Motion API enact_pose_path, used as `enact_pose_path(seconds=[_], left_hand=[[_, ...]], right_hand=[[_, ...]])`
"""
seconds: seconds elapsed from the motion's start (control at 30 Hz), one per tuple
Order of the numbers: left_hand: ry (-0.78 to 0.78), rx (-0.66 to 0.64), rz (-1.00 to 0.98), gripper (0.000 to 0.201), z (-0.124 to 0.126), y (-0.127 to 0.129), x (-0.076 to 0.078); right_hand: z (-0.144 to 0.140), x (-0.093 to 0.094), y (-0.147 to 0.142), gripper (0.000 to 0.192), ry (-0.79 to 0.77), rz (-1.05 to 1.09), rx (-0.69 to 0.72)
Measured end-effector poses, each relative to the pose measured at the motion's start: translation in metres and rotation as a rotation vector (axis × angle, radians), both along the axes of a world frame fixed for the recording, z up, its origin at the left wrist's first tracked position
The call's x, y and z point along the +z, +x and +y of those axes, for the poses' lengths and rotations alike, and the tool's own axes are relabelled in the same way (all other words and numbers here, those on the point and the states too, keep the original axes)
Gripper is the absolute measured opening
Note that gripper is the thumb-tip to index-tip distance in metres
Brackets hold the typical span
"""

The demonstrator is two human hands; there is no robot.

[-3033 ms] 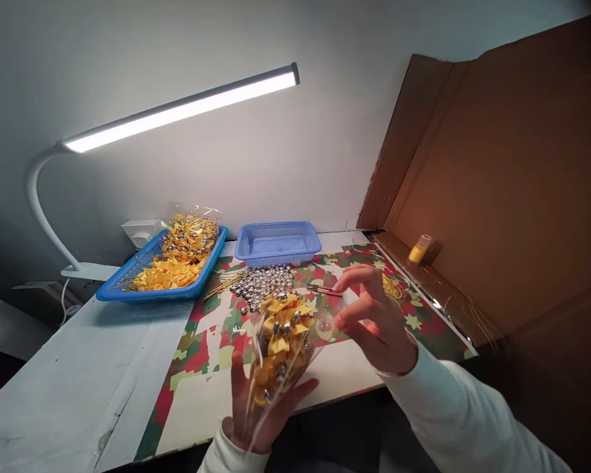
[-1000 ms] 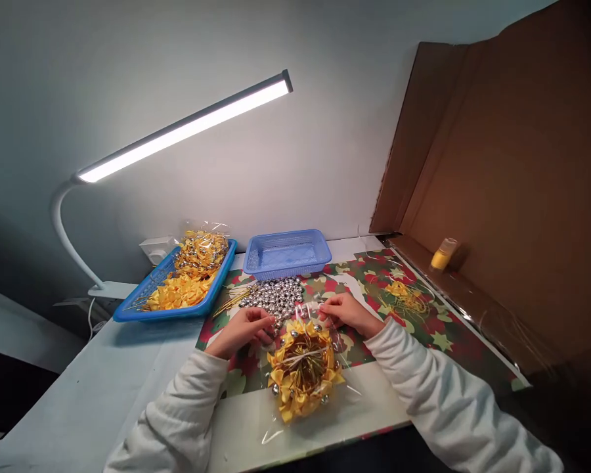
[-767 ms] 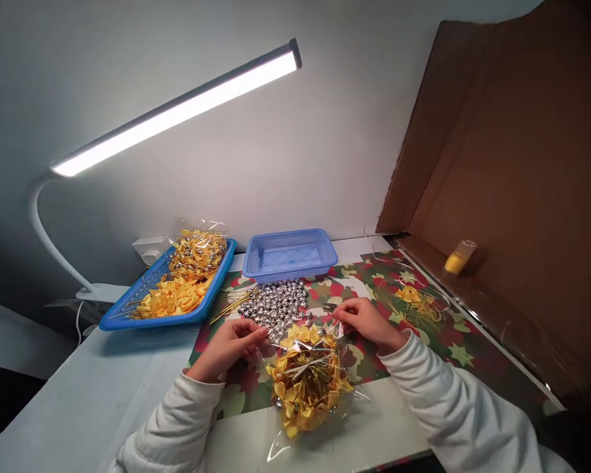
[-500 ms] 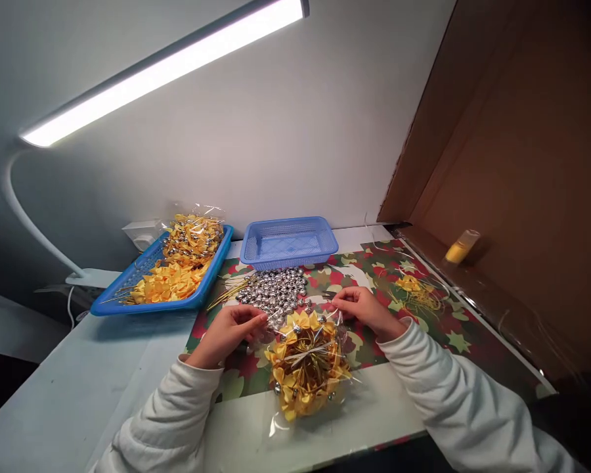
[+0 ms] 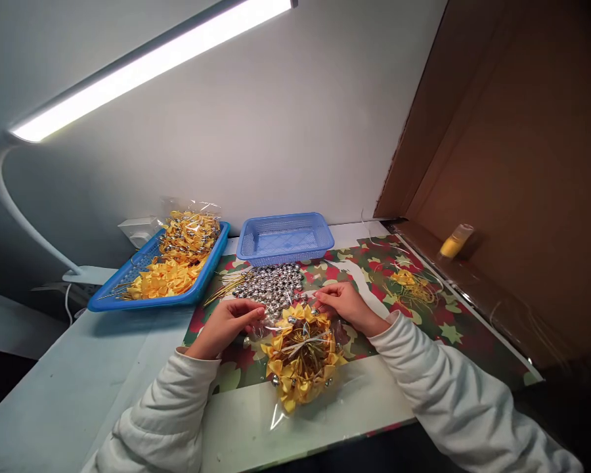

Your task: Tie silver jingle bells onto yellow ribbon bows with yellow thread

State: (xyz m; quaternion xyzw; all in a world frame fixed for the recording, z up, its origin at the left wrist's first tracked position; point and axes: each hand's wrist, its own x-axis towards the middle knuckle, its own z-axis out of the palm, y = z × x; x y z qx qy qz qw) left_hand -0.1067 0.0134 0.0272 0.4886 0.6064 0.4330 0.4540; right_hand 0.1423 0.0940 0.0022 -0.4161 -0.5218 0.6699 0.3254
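A clear plastic bag (image 5: pixel 301 358) packed with yellow ribbon bows and small silver bells lies on the table in front of me. My left hand (image 5: pixel 228 324) pinches the bag's far edge on the left side. My right hand (image 5: pixel 343 305) pinches the same edge on the right side. Just beyond both hands sits a pile of loose silver bells (image 5: pixel 270 290) with a few gold strings beside it.
A blue tray (image 5: pixel 153 294) of yellow bows stands at the back left, a small blue basket (image 5: pixel 284 238) behind the bells. Loose bows and strings (image 5: pixel 410 286) lie to the right, near a cardboard wall with a small yellow bottle (image 5: pixel 454 241). A lit desk lamp (image 5: pixel 142 62) arches overhead.
Three seconds ago my left hand held the bag upright in the air. It now lies flat on the table, with both hands at its far edge. The view has shifted slightly.
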Motion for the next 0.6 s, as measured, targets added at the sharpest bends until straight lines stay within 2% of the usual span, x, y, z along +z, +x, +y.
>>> enact_pose_path(seconds=[0.27,0.6], left_hand=[[-0.015,-0.035,-0.007,0.029,0.0,-0.014,-0.007],[0.032,-0.07,-0.06,0.032,0.003,-0.016,-0.009]], right_hand=[[0.005,-0.003,0.018,0.048,-0.013,0.084,0.048],[0.01,-0.004,0.021,0.046,-0.046,0.145,0.105]])
